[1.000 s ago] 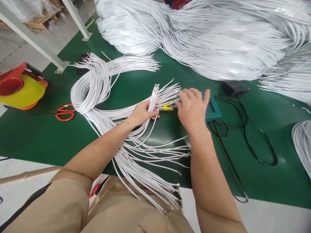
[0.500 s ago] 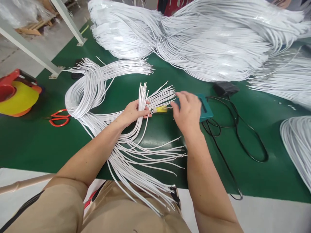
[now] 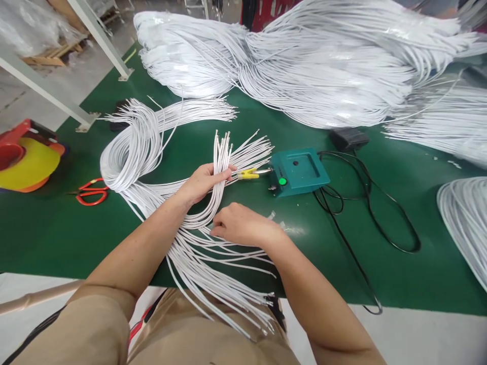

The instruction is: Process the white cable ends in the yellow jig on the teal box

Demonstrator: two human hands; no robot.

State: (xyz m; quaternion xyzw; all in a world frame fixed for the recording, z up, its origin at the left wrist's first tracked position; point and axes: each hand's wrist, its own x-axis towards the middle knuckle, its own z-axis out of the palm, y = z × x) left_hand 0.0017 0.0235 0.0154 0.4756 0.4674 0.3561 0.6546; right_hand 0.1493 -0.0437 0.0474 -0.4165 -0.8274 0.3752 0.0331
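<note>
Your left hand (image 3: 203, 185) clamps the wire bundle (image 3: 221, 152); your right hand (image 3: 243, 228) curls onto loose wires (image 3: 201, 253), grip unclear. Slacken the left and held ends may slide among them.

Green table (image 3: 437, 213) with white cables (image 3: 129, 152), teal box (image 3: 302, 172), red scissors (image 3: 91, 191).

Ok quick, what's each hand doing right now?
Left hand: closed around a bunch of white wires.
Right hand: curled on loose wires on the table; a grip cannot be told.
</note>
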